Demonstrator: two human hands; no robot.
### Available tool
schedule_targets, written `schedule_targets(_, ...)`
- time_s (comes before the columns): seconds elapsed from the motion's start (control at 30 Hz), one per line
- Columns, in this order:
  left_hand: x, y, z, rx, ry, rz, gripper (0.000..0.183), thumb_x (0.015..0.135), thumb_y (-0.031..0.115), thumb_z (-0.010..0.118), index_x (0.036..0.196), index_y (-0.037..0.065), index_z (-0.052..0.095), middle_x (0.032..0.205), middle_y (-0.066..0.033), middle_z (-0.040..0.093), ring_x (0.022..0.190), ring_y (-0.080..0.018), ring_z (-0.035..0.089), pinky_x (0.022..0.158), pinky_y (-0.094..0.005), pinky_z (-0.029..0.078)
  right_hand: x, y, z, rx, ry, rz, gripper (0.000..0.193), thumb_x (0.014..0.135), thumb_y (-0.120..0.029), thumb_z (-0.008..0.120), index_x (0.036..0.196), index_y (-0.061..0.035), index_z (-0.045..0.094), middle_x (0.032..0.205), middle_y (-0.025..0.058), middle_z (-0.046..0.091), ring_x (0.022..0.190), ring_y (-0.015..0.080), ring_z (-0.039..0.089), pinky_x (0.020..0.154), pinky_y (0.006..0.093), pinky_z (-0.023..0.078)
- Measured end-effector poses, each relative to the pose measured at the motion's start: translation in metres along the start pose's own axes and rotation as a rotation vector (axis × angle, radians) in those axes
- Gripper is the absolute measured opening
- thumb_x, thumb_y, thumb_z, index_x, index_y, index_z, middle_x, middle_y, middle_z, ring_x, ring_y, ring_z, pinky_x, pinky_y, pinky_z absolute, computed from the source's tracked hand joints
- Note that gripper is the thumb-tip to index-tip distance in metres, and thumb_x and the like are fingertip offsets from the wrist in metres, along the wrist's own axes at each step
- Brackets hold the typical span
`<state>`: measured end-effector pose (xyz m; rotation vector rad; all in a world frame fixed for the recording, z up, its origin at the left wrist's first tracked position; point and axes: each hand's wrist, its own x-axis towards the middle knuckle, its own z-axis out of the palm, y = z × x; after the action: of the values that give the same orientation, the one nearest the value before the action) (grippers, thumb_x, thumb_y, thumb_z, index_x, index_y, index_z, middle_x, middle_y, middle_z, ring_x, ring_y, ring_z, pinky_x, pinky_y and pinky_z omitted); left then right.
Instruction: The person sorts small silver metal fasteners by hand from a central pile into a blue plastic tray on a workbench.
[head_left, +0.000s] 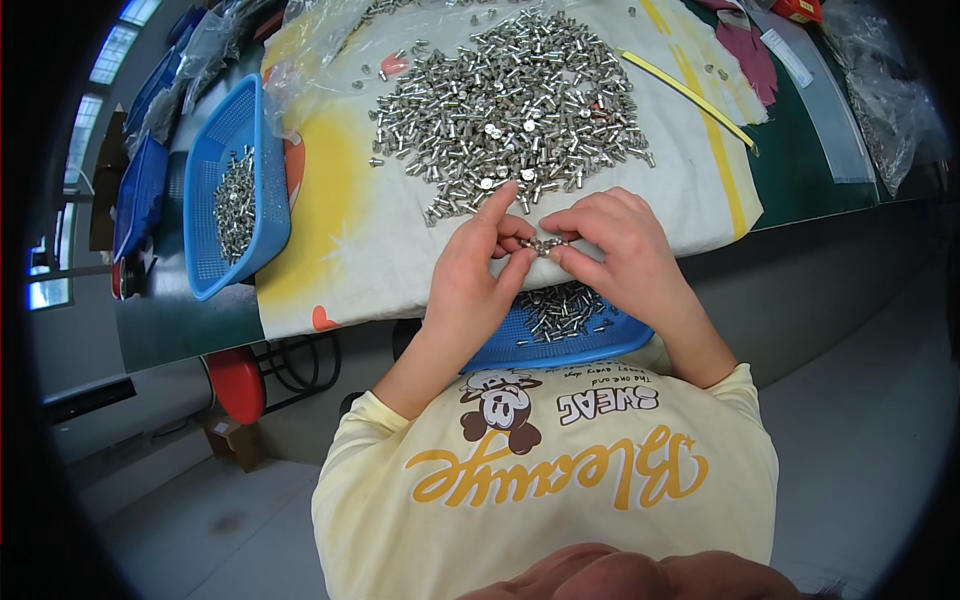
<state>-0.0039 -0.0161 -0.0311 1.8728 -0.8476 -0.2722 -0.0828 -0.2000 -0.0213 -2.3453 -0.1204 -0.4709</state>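
My left hand [476,265] and my right hand [618,240] meet at the near edge of the cloth [350,250]. Between their fingertips they pinch a few small metal fasteners [543,245], shiny, with round heads and short shanks. Thumb and curled fingers of my left hand hold one side, its index finger pointing toward the pile; thumb and fingers of my right hand hold the other side. Just beyond lies a large heap of similar fasteners [510,115]. Below my hands, against my body, a blue basket [560,354] contains more of them, partly hidden by my hands.
On the left stands another blue basket [272,190] with fasteners inside. A yellow strip [690,100] lies right of the heap. Clear plastic bags [890,95] sit at the far right, near a dark red cloth or glove [748,60]. A red stool [236,385] stands below the table's left side.
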Motion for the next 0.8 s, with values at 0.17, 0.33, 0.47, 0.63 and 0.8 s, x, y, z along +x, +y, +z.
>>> schedule_targets(0.17, -0.001, 0.007, -0.004, 0.036, -0.103, 0.006, 0.067, 0.079, -0.003, 0.07, 0.14, 0.006, 0.044, 0.095, -0.0058, 0.063, 0.084, -0.0198, 0.059, 0.077, -0.0326, 0.051, -0.004, 0.001, -0.004, -0.024, -0.057, -0.049, 0.024, 0.072, -0.015, 0.077, 0.095, -0.0124, 0.069, 0.088, 0.0012, 0.062, 0.087, 0.0234, 0.057, 0.081, 0.0373, 0.042)
schedule_targets(0.33, -0.001, 0.024, -0.022, -0.101, -0.413, 0.01, 0.064, 0.079, 0.002, 0.072, 0.138, 0.006, 0.047, 0.097, -0.0076, 0.061, 0.086, -0.0215, 0.059, 0.078, -0.0328, 0.051, -0.004, 0.007, -0.022, 0.137, -0.25, -0.129, 0.027, 0.073, -0.02, 0.079, 0.096, -0.0112, 0.068, 0.09, 0.002, 0.062, 0.088, 0.0237, 0.058, 0.08, 0.0353, 0.044)
schedule_targets(0.47, 0.007, 0.009, -0.013, 0.156, -0.021, 0.064, 0.064, 0.08, 0.005, 0.072, 0.138, 0.003, 0.046, 0.109, -0.0114, 0.061, 0.095, -0.0264, 0.059, 0.087, -0.0367, 0.049, 0.004, 0.001, -0.01, 0.111, -0.014, 0.103, 0.038, 0.077, -0.016, 0.076, 0.113, -0.0077, 0.065, 0.096, 0.0074, 0.06, 0.084, 0.023, 0.06, 0.071, 0.0317, 0.05)
schedule_targets(0.63, 0.018, -0.001, 0.004, 0.339, 0.154, 0.213, 0.061, 0.08, 0.004, 0.071, 0.135, 0.0, 0.047, 0.113, -0.0135, 0.061, 0.104, -0.032, 0.056, 0.095, -0.0419, 0.043, 0.017, -0.006, 0.012, -0.055, 0.125, 0.135, 0.031, 0.079, -0.018, 0.073, 0.108, -0.01, 0.065, 0.097, 0.0069, 0.058, 0.093, 0.0267, 0.059, 0.079, 0.0383, 0.05)
schedule_targets(0.8, 0.018, -0.007, 0.0, 0.244, 0.097, 0.187, 0.058, 0.079, 0.004, 0.071, 0.133, 0.002, 0.049, 0.11, -0.0129, 0.061, 0.103, -0.0321, 0.056, 0.094, -0.0416, 0.044, 0.016, 0.001, 0.013, -0.076, 0.113, 0.049, 0.028, 0.078, -0.016, 0.073, 0.105, -0.0116, 0.066, 0.095, 0.0062, 0.057, 0.093, 0.0262, 0.059, 0.078, 0.0376, 0.05)
